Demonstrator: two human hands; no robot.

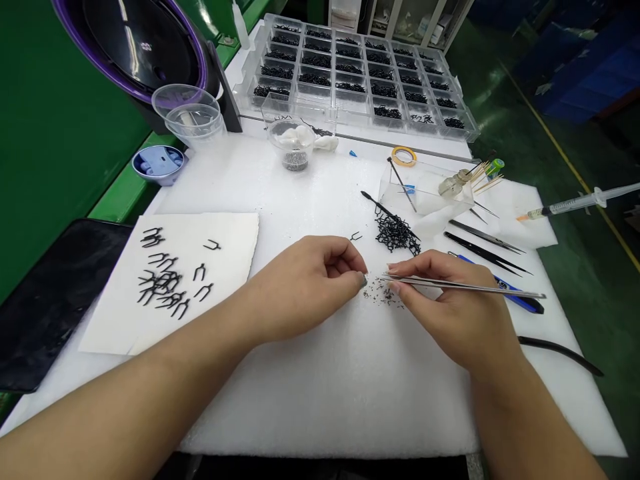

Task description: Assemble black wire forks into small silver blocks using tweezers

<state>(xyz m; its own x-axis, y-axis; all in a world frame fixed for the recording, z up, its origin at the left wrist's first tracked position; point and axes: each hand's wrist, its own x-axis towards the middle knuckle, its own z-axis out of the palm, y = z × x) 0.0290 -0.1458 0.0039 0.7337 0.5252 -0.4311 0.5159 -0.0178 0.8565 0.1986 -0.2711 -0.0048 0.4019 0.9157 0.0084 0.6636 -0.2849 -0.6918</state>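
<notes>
My right hand (445, 293) grips a pair of metal tweezers (470, 285), their tips pointing left. Opposite the tips, my left hand (310, 287) has thumb and forefinger pinched together; whatever they hold is hidden. Between and just below the hands lie scattered tiny dark bits (383, 293) on the white foam sheet (320, 400). Beyond my right hand is a heap of small black forked pieces (395, 232), and one loose forked piece (355, 237) lies left of it. More such pieces (165, 283) rest on a white paper (235, 267) to the left.
At the back stands a clear compartment box (350, 100) filled with black pieces. A plastic cup (295, 157), yellow tape ring (404, 157), glass bottle (454, 183) and syringe (575, 203) lie around. Black tweezers (485, 252) and a blue tool (523, 301) are at right.
</notes>
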